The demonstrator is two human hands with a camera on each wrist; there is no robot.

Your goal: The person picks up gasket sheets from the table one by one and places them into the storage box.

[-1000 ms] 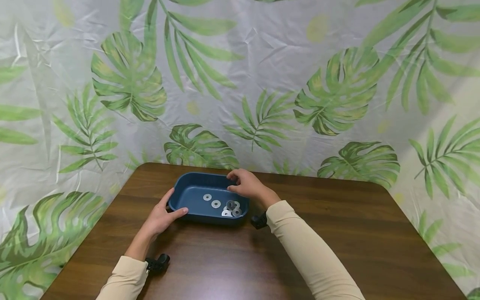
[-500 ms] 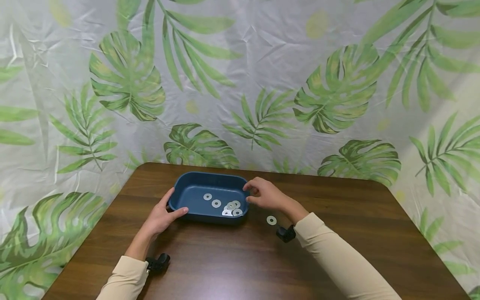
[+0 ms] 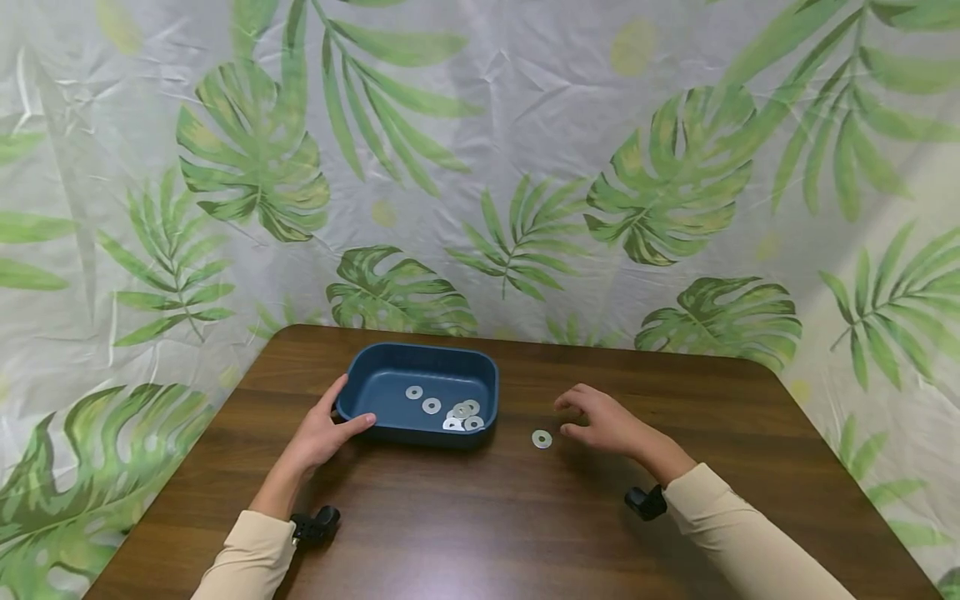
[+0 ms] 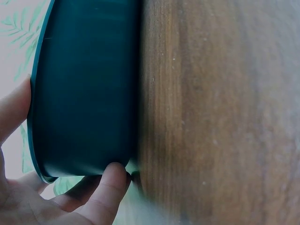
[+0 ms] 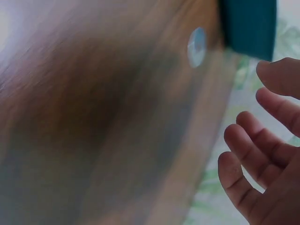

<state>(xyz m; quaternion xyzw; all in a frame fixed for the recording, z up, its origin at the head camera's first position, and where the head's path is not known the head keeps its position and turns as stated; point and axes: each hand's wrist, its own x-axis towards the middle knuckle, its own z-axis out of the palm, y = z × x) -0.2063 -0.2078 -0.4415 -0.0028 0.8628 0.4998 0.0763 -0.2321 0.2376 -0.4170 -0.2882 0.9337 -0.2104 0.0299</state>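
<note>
A blue rectangular tray stands near the table's far edge. Several flat metal washers lie inside it, mostly heaped at the near right corner, with two apart toward the middle. My left hand grips the tray's left end, thumb over the near rim; its fingers press the outer wall in the left wrist view. One washer lies flat on the table, right of the tray. Just right of that washer my right hand hovers with loosely bent fingers, holding nothing; the right wrist view shows its fingers spread.
The brown wooden table has rounded far corners. Directly behind it hangs a leaf-patterned curtain. Black wrist cameras sit on both forearms, the left one close over the tabletop.
My right hand has moved from over the tray to the right, past its rim and beyond the single washer, which came into sight on the table. The left hand and tray stay put.
</note>
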